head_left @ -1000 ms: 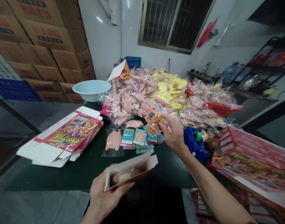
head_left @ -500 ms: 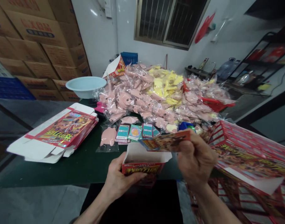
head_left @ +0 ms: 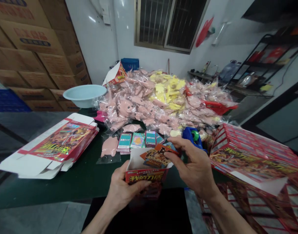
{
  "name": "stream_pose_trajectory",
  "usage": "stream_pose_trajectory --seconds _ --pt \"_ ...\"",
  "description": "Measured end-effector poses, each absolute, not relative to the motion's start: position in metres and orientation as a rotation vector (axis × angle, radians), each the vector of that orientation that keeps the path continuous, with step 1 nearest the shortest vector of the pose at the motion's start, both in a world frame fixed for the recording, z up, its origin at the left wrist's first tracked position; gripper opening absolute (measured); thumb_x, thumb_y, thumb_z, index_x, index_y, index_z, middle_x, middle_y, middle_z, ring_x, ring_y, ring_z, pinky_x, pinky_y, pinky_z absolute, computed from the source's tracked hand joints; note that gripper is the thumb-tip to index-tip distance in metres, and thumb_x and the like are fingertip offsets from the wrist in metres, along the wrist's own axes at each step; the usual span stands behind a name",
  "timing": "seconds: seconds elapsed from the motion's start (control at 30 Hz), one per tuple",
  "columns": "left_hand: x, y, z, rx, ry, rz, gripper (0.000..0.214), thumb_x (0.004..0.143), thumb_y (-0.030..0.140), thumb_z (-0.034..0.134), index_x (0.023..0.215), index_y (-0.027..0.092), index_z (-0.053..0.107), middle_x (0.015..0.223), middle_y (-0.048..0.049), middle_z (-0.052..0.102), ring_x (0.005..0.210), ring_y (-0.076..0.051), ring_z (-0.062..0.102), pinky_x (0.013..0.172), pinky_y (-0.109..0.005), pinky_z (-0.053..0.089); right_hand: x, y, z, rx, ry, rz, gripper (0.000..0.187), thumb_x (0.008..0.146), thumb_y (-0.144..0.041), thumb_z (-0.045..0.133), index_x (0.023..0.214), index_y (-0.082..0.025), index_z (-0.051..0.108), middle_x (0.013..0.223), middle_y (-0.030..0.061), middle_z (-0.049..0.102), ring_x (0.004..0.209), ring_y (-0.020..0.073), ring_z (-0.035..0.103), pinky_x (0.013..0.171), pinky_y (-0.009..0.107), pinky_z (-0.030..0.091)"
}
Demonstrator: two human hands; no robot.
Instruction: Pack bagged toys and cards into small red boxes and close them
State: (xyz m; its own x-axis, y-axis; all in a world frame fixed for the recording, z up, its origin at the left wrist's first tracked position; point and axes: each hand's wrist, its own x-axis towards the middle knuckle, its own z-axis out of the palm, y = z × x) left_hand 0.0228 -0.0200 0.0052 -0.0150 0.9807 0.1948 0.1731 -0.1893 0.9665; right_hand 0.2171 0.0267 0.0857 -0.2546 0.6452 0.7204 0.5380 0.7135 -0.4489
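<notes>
- A printed orange card [head_left: 155,158] sits partly inside an open red-and-white display box [head_left: 146,177], lying at an angle across the mouth of the box, with one corner near the rim.
- The right hand [head_left: 195,165] is closed on the card's outer corner, apparently pinching it between thumb and forefinger, though the exact contact is hard to see.
- The left hand [head_left: 126,191] is closed around the lower front of the box, holding it tilted in the air just off the table's near edge.
- Just behind the box lie small teal card packs [head_left: 124,141], with a bagged pink plush toy [head_left: 110,147] beside them.
- Left of the box, a flattened printed box blank [head_left: 58,143] rests on the dark green tabletop [head_left: 66,188].
- Right of the box stand a blue tape dispenser [head_left: 191,135] and a large red printed carton [head_left: 249,156].
- Well behind the box rise a heap of bagged pink plush toys [head_left: 129,110], a patch of bagged yellow toys [head_left: 163,86] and a pale blue basin [head_left: 84,94].
- Risks: the box has no support beneath it, so a slackened left-hand grip could tip it and spill the card. Pressure against the rim could crease the card.
</notes>
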Motion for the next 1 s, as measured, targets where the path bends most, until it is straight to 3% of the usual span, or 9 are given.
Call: stream_pose_trajectory --seconds 0.1,0.23,0.37,0.53,0.63,0.7,0.77,0.87,1.0 --pt "0.024 -0.019 0.005 1.476 1.249 1.3 0.029 0.064 0.028 0.076 0.088 0.016 0.064 0.075 -0.0011 0.073 0.064 -0.016 0.067 0.058 -0.023 0.055 0.217 0.026 0.087 -0.923 -1.884 0.138 0.035 0.078 -0.013 0.063 0.11 -0.024 0.055 0.079 -0.0027 0.066 0.066 0.0111 0.063 0.063 0.02 0.052" --pt "0.025 -0.019 0.005 1.53 1.275 1.316 0.029 0.064 0.029 0.076 0.087 0.015 0.065 0.071 -0.0006 0.072 0.059 -0.015 0.065 0.056 -0.022 0.054 0.221 0.027 0.093 -0.835 -1.93 0.038 0.019 0.081 -0.013 0.061 0.096 -0.025 0.061 0.082 -0.0011 0.07 0.07 0.0135 0.066 0.064 0.024 0.053" --pt "0.028 -0.02 0.009 1.634 1.344 1.356 0.027 0.063 0.029 0.076 0.084 0.016 0.066 0.068 0.001 0.07 0.056 -0.013 0.063 0.053 -0.02 0.052 0.222 0.024 0.093 -0.743 -2.006 -0.083 0.012 0.083 -0.015 0.059 0.086 -0.025 0.062 0.07 -0.0014 0.066 0.06 0.0128 0.06 0.056 0.025 0.051" --pt "0.03 -0.017 0.015 1.825 1.341 1.378 0.036 0.059 0.029 0.079 0.09 0.017 0.066 0.07 0.0005 0.07 0.057 -0.014 0.064 0.055 -0.021 0.054 0.218 0.017 0.087 -0.509 -2.399 -0.134 0.015 0.087 -0.014 0.05 0.091 -0.021 0.062 0.073 0.0035 0.064 0.064 0.0155 0.055 0.056 0.03 0.047" --pt "0.028 -0.013 0.013 1.872 1.387 1.408 0.038 0.061 0.032 0.078 0.094 0.017 0.067 0.072 -0.0007 0.07 0.056 -0.014 0.064 0.055 -0.023 0.054 0.213 0.014 0.087 -0.578 -2.512 0.022 0.014 0.089 -0.026 0.05 0.09 -0.02 0.062 0.082 0.0063 0.064 0.074 0.0185 0.056 0.064 0.033 0.049" --pt "0.027 -0.009 0.007 1.875 1.409 1.42 0.04 0.062 0.034 0.077 0.096 0.017 0.066 0.074 -0.0015 0.071 0.058 -0.015 0.064 0.056 -0.024 0.055 0.209 0.011 0.084 -0.652 -2.507 0.065 0.023 0.087 -0.038 0.053 0.095 -0.018 0.062 0.091 0.0096 0.063 0.083 0.0219 0.056 0.07 0.037 0.05" --pt "0.028 -0.007 -0.001 1.882 1.402 1.483 0.042 0.064 0.036 0.076 0.099 0.017 0.064 0.08 -0.0028 0.071 0.063 -0.017 0.066 0.06 -0.026 0.056 0.206 0.01 0.077 -0.734 -2.42 -0.039 0.034 0.084 -0.043 0.055 0.106 -0.017 0.06 0.098 0.013 0.061 0.09 0.0262 0.055 0.073 0.043 0.049" --pt "0.032 -0.005 -0.01 1.841 1.458 1.699 0.055 0.065 0.038 0.076 0.113 0.019 0.055 0.089 -0.004 0.07 0.072 -0.018 0.068 0.064 -0.027 0.057 0.206 0.01 0.06 -0.825 -2.066 -0.18 0.046 0.082 -0.033 0.061 0.125 -0.02 0.049 0.112 0.0151 0.055 0.105 0.0299 0.05 0.085 0.049 0.045" --pt "0.034 0.0 -0.018 1.825 1.427 1.976 0.073 0.066 0.039 0.076 0.127 0.02 0.042 0.097 -0.006 0.068 0.079 -0.019 0.069 0.068 -0.027 0.057 0.203 0.015 0.034 -0.992 -1.53 0.242 0.043 0.081 -0.022 0.062 0.121 -0.023 0.047 0.111 0.0111 0.054 0.105 0.0238 0.055 0.087 0.042 0.048"
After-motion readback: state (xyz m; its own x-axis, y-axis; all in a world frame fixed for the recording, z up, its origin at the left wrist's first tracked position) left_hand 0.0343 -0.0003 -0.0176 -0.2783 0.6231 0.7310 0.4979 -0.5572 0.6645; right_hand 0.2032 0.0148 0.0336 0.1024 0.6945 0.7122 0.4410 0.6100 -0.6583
